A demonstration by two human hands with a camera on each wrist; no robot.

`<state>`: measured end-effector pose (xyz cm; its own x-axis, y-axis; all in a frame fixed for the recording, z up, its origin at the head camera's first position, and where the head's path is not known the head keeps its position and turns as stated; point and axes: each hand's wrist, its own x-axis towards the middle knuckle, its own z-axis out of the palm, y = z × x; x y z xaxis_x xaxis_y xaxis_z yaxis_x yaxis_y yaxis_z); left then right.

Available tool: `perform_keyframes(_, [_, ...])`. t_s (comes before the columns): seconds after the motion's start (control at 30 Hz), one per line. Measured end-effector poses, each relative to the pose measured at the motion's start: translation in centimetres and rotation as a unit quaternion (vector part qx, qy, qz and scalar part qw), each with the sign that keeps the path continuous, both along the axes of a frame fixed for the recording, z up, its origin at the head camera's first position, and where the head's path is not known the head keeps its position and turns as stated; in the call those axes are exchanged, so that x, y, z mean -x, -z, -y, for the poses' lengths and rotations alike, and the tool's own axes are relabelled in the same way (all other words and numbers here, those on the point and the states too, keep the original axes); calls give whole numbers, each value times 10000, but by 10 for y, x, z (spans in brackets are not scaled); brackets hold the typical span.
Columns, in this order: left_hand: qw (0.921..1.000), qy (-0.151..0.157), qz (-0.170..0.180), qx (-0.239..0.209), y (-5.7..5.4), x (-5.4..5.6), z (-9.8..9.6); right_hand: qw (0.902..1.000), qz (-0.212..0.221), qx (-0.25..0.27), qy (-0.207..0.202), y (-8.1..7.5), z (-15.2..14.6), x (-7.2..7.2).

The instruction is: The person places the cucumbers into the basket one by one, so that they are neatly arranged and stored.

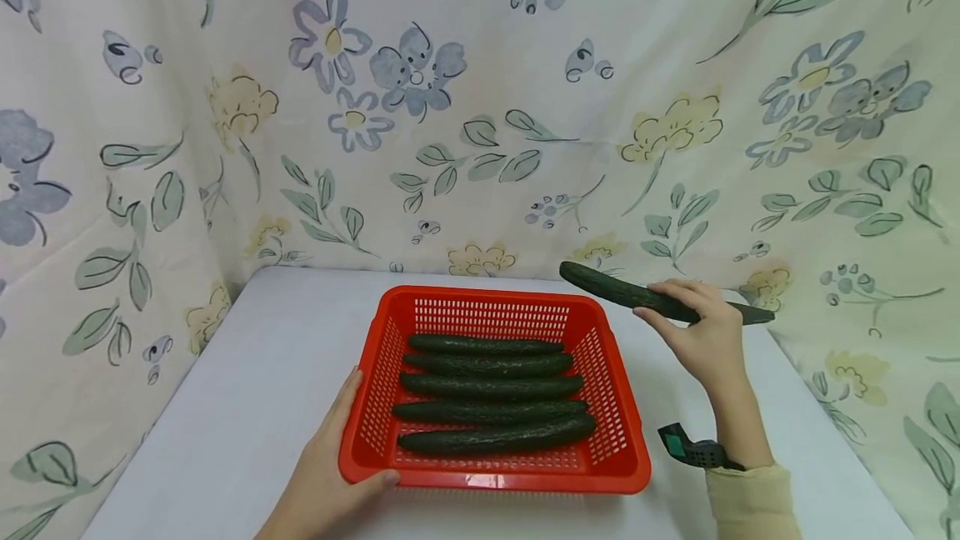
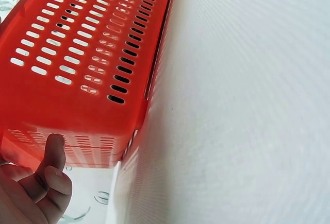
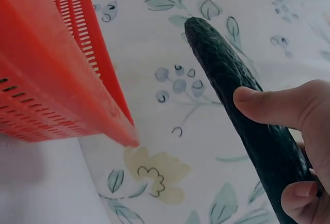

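Five cucumbers [image 1: 491,390] were already laid in the red basket [image 1: 609,457]; a sixth cucumber [image 1: 615,292], gripped by the right hand [image 1: 701,332], was held beside it, while its near-left corner was clasped by the left hand [image 1: 330,473].

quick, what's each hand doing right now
Left hand: grips the near left corner of the red basket, thumb on its rim.
Right hand: holds a cucumber in the air, right of the basket.
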<state>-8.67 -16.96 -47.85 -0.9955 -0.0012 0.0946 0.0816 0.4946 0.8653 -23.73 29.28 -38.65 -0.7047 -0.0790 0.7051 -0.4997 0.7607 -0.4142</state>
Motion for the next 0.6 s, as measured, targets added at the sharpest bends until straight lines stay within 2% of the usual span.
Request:
perform_keyframes(0.3, [9998, -49, 119, -143, 1, 0, 1, 9981, 61, -198, -577, -25, 32, 11])
perform_keyframes(0.6, [9998, -32, 115, -146, 1, 0, 0, 9924, 354, 56, -1178, -35, 86, 21])
